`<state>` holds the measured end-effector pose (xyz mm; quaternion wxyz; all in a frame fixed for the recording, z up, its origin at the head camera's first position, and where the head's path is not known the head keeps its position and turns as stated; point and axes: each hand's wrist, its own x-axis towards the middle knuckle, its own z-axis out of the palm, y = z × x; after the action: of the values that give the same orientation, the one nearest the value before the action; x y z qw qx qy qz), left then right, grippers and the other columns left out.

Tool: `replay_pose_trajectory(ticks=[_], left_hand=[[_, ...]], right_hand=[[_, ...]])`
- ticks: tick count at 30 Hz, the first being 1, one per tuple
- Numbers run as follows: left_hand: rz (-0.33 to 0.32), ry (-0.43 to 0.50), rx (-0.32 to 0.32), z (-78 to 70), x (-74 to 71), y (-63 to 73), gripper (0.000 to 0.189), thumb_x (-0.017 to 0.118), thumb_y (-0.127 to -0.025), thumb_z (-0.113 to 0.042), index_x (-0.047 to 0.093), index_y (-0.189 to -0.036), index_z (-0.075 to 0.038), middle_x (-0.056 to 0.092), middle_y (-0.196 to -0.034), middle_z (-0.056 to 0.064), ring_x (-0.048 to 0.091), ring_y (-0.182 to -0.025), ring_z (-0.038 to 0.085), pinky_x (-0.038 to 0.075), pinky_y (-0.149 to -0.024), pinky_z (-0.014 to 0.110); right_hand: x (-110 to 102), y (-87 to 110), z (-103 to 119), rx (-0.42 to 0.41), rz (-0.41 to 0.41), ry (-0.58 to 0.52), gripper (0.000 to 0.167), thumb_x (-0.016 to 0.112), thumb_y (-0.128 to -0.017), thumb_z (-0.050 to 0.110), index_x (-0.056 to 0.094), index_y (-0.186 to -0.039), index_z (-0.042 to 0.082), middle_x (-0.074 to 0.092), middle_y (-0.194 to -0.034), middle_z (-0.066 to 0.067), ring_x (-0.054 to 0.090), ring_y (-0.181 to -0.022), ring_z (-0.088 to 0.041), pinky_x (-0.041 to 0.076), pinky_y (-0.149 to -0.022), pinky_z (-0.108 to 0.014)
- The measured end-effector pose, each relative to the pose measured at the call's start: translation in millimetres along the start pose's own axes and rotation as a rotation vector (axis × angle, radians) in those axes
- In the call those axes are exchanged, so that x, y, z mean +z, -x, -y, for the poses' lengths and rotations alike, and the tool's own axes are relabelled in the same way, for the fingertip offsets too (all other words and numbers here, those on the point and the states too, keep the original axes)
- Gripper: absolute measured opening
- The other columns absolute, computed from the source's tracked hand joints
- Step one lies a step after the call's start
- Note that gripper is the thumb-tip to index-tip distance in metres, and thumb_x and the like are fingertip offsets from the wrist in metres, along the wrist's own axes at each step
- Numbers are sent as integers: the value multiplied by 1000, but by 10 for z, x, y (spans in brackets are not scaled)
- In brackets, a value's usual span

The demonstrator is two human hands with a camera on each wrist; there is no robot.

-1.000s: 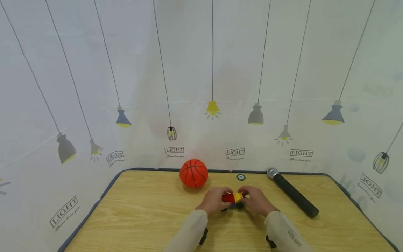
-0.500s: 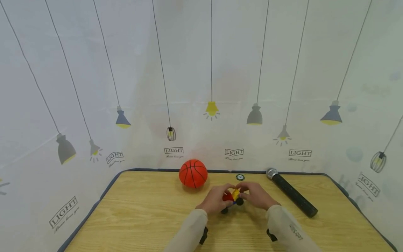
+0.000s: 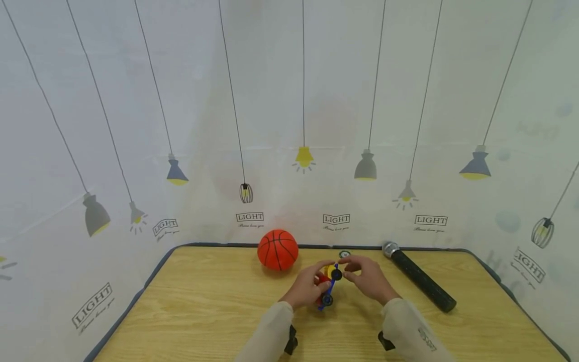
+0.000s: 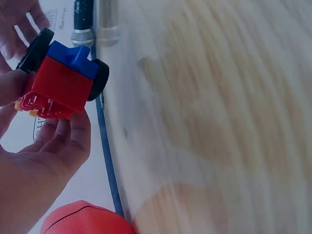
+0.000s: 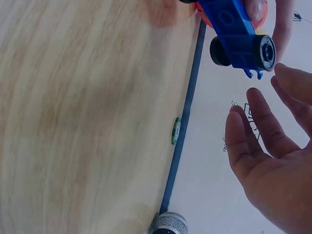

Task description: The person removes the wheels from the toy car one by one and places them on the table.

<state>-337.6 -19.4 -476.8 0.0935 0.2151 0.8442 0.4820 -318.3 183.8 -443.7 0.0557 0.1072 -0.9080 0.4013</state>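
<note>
My left hand (image 3: 302, 287) grips a toy brick car by its red block, thumb on one side and fingers on the other. The car (image 4: 63, 84) has red and yellow bricks on a blue base and black wheels. It is tilted up steeply above the table, its blue underside (image 5: 233, 34) turned toward my right wrist. Close to the car's upper end is my right hand (image 3: 370, 281), fingers spread and loosely bent. In the right wrist view a gap separates those fingers (image 5: 265, 124) from the wheels, and nothing lies in the palm.
Behind the left hand a red basketball (image 3: 278, 250) sits near the wooden table's (image 3: 203, 301) back edge. A small round disc (image 3: 345, 254) lies at that edge beyond the hands. To the right lies a black microphone (image 3: 422, 279). A white printed curtain (image 3: 271, 100) hangs behind.
The car has been lifted and tipped from nearly level to steep, its blue underside and wheels turning into view. My right hand, earlier at the yellow end, has come away from it slightly.
</note>
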Motion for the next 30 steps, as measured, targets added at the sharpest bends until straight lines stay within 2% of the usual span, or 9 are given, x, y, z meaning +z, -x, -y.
replay_pose_trajectory(ticks=[4, 9, 15, 23, 30], left_hand=[[-31, 68, -10, 3, 20, 12, 49, 63, -100, -19, 50, -143, -40, 64, -118, 5, 61, -97, 16, 57, -82, 37], [-60, 113, 3, 11, 57, -3, 48, 63, -100, -21, 51, -143, -37, 64, -122, 8, 63, -99, 18, 58, -84, 39], [-84, 148, 27, 19, 118, -18, 47, 64, -99, -20, 52, -142, -34, 64, -121, 10, 63, -98, 17, 58, -85, 39], [-100, 225, 13, -27, 193, 25, 51, 66, -98, -22, 50, -145, -31, 68, -121, 13, 67, -105, 20, 59, -87, 41], [-101, 281, -24, -39, 196, 14, 53, 70, -95, -26, 52, -144, -29, 71, -101, 8, 65, -85, 13, 55, -72, 30]], right_hand=[[29, 26, 16, 28, -19, -73, 26, 69, -92, 4, 72, -117, 11, 74, -107, -10, 70, -98, -24, 58, -84, -44], [87, 16, -29, 36, -45, -155, 25, 69, -92, 4, 72, -116, 11, 74, -106, -11, 70, -96, -24, 59, -78, -38], [125, 4, -44, 63, -38, -236, 25, 68, -93, 5, 71, -118, 8, 74, -99, -10, 66, -85, -18, 55, -67, -29], [133, 9, -8, 59, -61, -257, 25, 69, -92, 2, 72, -117, 5, 72, -96, -11, 63, -82, -17, 53, -66, -28], [119, 7, 33, 68, -40, -296, 24, 69, -92, 4, 72, -116, 4, 67, -92, -10, 57, -74, -16, 49, -63, -27]])
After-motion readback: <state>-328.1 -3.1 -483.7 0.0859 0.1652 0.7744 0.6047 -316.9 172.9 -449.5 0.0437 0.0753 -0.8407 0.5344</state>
